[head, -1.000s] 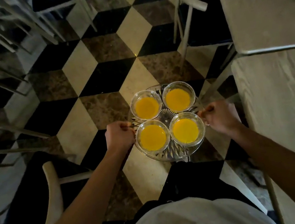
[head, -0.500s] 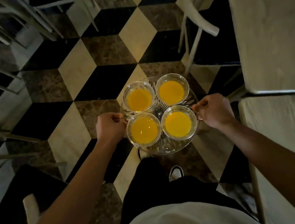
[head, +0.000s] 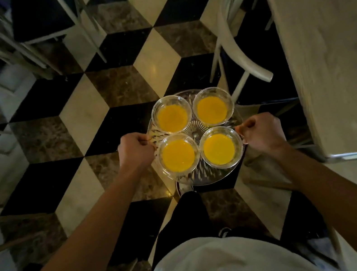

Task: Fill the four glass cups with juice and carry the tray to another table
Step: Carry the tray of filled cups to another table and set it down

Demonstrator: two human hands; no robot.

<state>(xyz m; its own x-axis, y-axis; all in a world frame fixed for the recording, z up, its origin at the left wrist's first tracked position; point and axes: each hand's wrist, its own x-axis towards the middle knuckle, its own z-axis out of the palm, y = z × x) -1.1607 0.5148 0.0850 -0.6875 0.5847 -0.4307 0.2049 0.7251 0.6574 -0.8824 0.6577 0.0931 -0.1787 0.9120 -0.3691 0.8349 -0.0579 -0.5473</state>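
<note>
Gripping the glass tray (head: 204, 177) by its 2 side edges: left hand (head: 136, 152) curled on the left rim, right hand (head: 263, 132) on the right. 4 cups (head: 171, 115) of juice sit on it in a 2x2 block, above checkered floor (head: 84, 115), worktop (head: 327, 37) at right.

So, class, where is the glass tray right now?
In the head view, the glass tray is held mid-air over the checkered floor, between the left hand and right hand.

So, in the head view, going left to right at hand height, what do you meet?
Left hand → near-left glass cup → near-right glass cup → right hand → table.
</note>
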